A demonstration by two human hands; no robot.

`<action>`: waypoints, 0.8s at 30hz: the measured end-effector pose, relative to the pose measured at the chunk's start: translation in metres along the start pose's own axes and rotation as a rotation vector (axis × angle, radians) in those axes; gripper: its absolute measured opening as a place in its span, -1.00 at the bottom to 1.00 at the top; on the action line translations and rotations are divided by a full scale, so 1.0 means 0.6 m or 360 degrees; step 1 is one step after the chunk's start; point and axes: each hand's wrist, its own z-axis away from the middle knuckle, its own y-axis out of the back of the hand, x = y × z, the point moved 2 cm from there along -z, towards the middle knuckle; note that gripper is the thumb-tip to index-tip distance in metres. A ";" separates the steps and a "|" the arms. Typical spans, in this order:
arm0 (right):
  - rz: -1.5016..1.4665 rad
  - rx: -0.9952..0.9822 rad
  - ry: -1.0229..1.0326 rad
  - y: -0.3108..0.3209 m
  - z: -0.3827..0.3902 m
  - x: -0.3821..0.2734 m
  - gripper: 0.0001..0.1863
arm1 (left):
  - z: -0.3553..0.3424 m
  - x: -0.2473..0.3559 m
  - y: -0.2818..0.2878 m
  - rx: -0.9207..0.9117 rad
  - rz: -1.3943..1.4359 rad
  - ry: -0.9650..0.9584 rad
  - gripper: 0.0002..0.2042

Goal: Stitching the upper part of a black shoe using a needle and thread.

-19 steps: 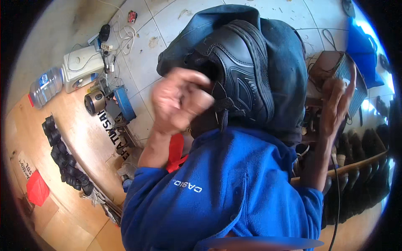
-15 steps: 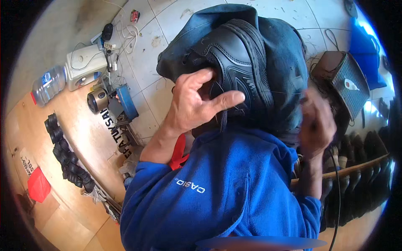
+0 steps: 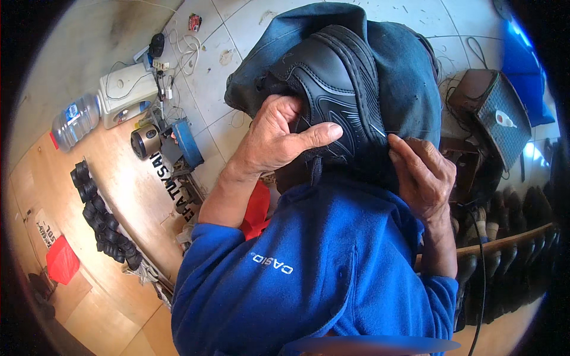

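A black shoe [image 3: 335, 74] with decorative stitching lies on dark cloth [image 3: 407, 83] over my lap, its toe pointing away. My left hand [image 3: 270, 139] grips it on the left, fingers reaching into the opening where their tips are hidden. The left thumb stretches over the shoe's side panel. At the right of the sole, my right hand [image 3: 421, 175] is closed in a pinch, thumb against forefinger. A fine thread [image 3: 409, 131] runs beside those fingertips near the sole edge; whether a needle is there too, I cannot tell. A black lace [image 3: 316, 171] hangs at the shoe's near end.
Rows of dark shoes [image 3: 510, 255] stand along a wooden shelf at the lower right. A brown box-like item [image 3: 475, 89] with a textured panel lies beyond. To the left are a large plastic bottle [image 3: 76, 121], a white appliance [image 3: 127, 89], a blue box [image 3: 187, 142] and black rolls [image 3: 98, 216].
My right hand, blurred and farther right before, has moved left to the sole edge and is pinched there. My left hand keeps its hold on the shoe, almost unmoved.
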 end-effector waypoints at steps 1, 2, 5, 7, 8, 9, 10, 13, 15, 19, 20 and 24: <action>-0.0018 -0.0022 0.0021 0.001 -0.001 0.001 -0.66 | 0.000 0.001 0.001 -0.0013 0.0000 0.0019 -0.81; -0.0015 -0.0027 0.0020 0.001 -0.003 0.001 -0.66 | -0.001 0.002 0.001 -0.0027 0.0000 0.0038 -0.81; 0.0055 -0.0056 0.0069 0.004 -0.008 0.000 -0.63 | -0.003 0.000 0.004 -0.0062 -0.0045 0.0002 -0.79; 0.0267 -0.0149 0.0249 0.016 -0.019 -0.006 -0.62 | -0.004 -0.005 0.007 -0.0082 -0.0079 -0.0059 -0.78; 0.0269 -0.0157 0.0255 0.026 -0.029 -0.013 -0.62 | -0.005 -0.006 0.007 -0.0104 -0.0120 -0.0118 -0.77; 0.0342 -0.0339 0.0210 0.034 -0.040 -0.023 -0.61 | -0.006 -0.008 0.008 -0.0098 -0.0111 -0.0121 -0.77; 0.0416 -0.0518 0.0167 0.038 -0.050 -0.032 -0.61 | -0.010 -0.009 0.008 -0.0124 -0.0130 -0.0194 -0.76; 0.0661 -0.0757 0.0114 0.040 -0.074 -0.059 -0.62 | -0.015 -0.007 0.011 -0.0179 -0.0137 -0.0248 -0.74; 0.0725 -0.0805 0.0117 0.033 -0.083 -0.065 -0.63 | -0.018 -0.008 0.011 -0.0209 -0.0121 -0.0236 -0.73; 0.0787 -0.0857 0.0147 0.007 -0.098 -0.070 -0.67 | -0.018 -0.015 0.010 -0.0109 -0.0033 -0.0342 -0.73; 0.0763 -0.0839 0.0125 0.003 -0.100 -0.071 -0.68 | -0.018 -0.014 0.012 -0.0098 -0.0036 -0.0379 -0.72; 0.0751 -0.0773 0.0115 -0.006 -0.095 -0.072 -0.65 | -0.013 -0.039 0.019 -0.0263 -0.0076 -0.0141 -0.70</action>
